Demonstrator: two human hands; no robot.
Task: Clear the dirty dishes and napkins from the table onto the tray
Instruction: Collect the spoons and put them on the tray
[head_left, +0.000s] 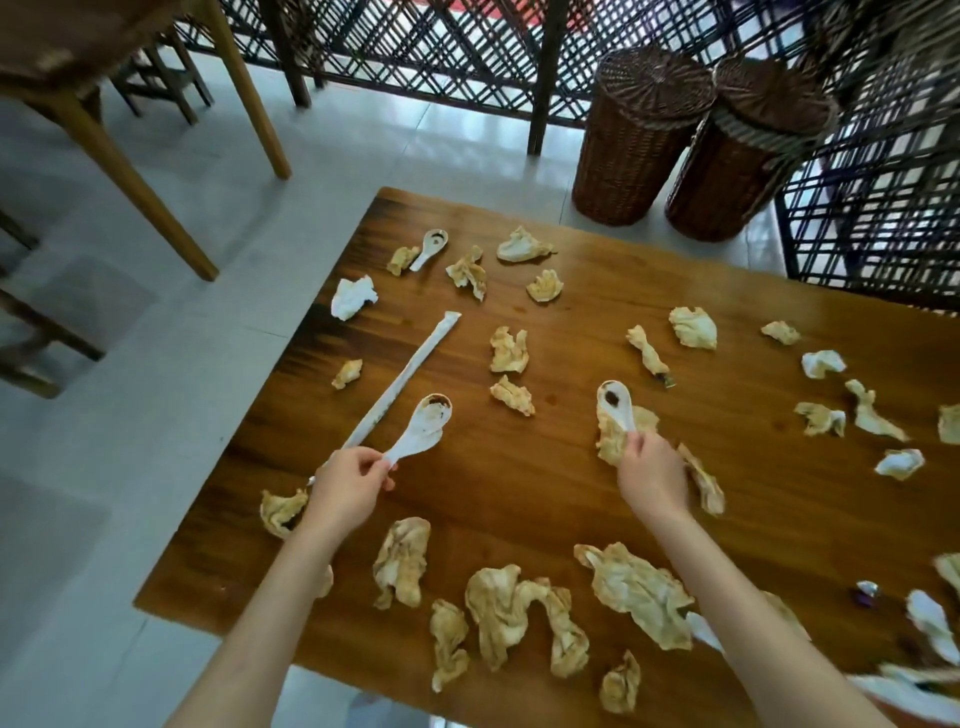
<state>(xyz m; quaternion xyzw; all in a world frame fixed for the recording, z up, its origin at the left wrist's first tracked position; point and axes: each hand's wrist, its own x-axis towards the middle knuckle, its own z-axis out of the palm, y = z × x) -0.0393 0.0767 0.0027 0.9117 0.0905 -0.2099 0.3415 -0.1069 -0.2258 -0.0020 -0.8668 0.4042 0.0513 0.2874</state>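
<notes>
White ceramic soup spoons are in both hands above the wooden counter. The left hand pinches the handle end of one spoon, its stained bowl pointing away from the person; the right hand grips the handle of a second spoon, whose bowl holds a dark residue, and some crumpled paper appears bunched under the same fingers, though how much is held I cannot tell. A third spoon lies near the far left corner of the counter, beside a small wad. Just left of the left-hand spoon lies a long white chopstick sleeve, running diagonally. Soiled napkins are scattered over nearly the whole counter, thickest along the near edge. No tray is clearly in view; white shapes at the near right corner are too blurred to name.

The spoons look stiff, smooth and breakable, probably greasy, so the handle is the sensible hold, set down rather than dropped. The napkins should be light and limp, easily gathered several at a time by scrunching from above.
</notes>
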